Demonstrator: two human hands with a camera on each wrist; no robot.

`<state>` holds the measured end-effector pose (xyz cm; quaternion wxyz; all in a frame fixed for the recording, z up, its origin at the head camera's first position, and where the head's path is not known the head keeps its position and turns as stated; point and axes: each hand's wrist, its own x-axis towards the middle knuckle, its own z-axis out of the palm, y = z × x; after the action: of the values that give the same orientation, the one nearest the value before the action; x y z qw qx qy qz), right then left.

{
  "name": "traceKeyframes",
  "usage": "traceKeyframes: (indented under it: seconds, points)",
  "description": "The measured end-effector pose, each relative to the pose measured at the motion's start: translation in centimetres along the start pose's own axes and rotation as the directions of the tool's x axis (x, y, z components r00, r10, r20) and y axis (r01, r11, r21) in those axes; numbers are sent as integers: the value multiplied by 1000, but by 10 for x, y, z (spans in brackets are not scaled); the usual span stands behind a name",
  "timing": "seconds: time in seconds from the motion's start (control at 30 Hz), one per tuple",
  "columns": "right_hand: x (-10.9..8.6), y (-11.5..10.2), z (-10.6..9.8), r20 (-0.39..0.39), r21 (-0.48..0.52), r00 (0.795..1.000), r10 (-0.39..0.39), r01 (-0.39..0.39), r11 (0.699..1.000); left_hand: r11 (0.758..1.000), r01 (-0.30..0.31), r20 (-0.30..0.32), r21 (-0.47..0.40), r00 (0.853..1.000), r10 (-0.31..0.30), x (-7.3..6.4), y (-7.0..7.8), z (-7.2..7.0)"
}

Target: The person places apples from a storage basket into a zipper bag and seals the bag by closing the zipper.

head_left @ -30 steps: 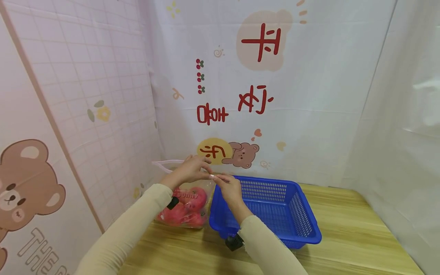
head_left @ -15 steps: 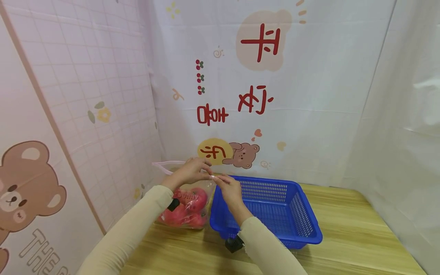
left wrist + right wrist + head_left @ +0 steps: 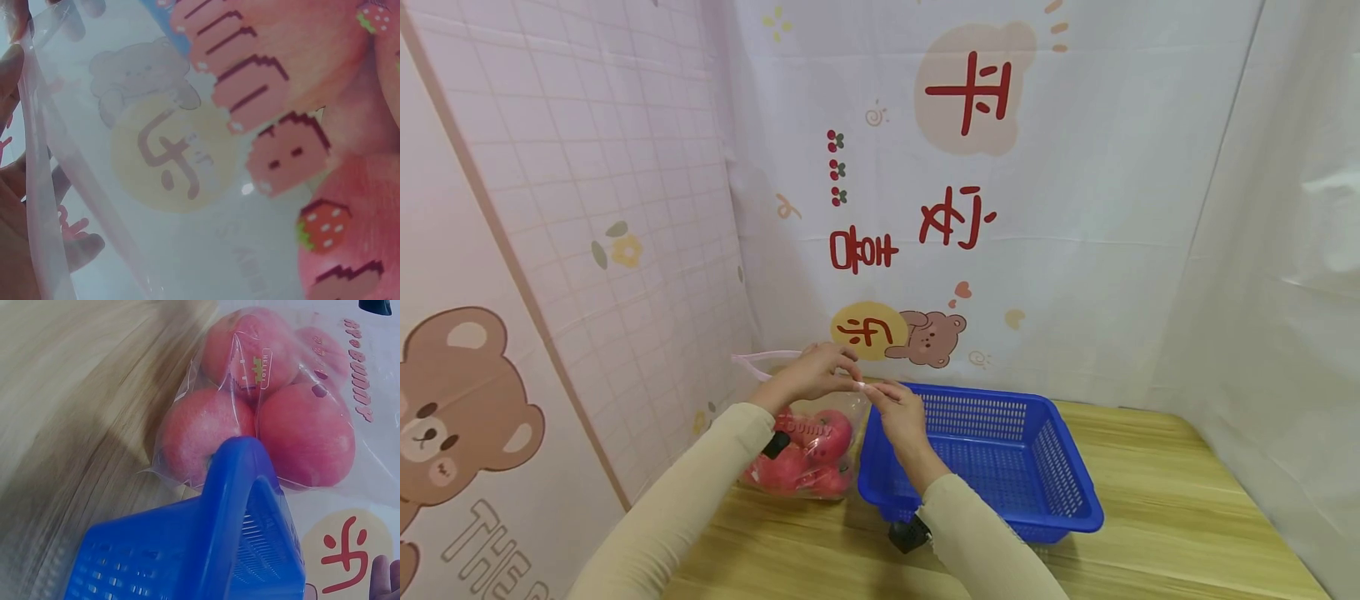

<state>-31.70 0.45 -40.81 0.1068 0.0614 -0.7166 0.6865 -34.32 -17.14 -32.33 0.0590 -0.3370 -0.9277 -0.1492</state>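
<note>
A clear plastic zip bag (image 3: 767, 356) with a pinkish top strip stands at the left of the table. Several pinkish-red apples (image 3: 306, 434) lie in its bottom, and printed letters and strawberries decorate its film. My left hand (image 3: 816, 372) pinches the top strip near its right end. Just beside it, my right hand (image 3: 904, 417) pinches that same end, the fingertips of both hands almost meeting. In the left wrist view the strip crosses in front of part of the left hand (image 3: 12, 181). The mouth of the bag gapes at its left part.
A blue plastic basket (image 3: 1060, 450) with slotted walls stands right of the bag, partly under my right forearm. Both rest on a wood-grain table (image 3: 1157, 500). A printed curtain (image 3: 1075, 250) hangs behind and along the sides.
</note>
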Motion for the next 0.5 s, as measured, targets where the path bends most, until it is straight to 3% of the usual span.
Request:
traceKeyframes:
  seconds: [0.5]
  points:
    - [-1,-1,3,-5,43,1000,-17,17,999,997,-39,-32,59,999,41,-7,-9,-3]
